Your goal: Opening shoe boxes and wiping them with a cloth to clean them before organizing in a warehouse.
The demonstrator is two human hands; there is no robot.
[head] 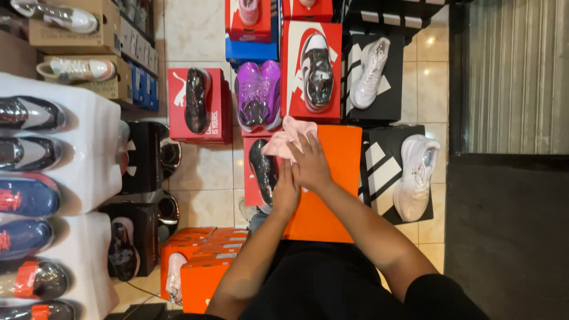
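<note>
My right hand lies flat, fingers spread, on a pink cloth at the far end of an orange shoe box. The cloth is pressed against the box lid. My left hand sits just behind and partly under the right one, gripping the left edge of the same box. Its fingertips are hidden by my right hand. A shiny dark shoe on a red box lies right beside my left hand.
Shoes on boxes surround me: a purple pair, a silver shoe on a red box, white shoes on black boxes, a dark shoe on a red box. A white shelf of shoes stands left, orange boxes near left.
</note>
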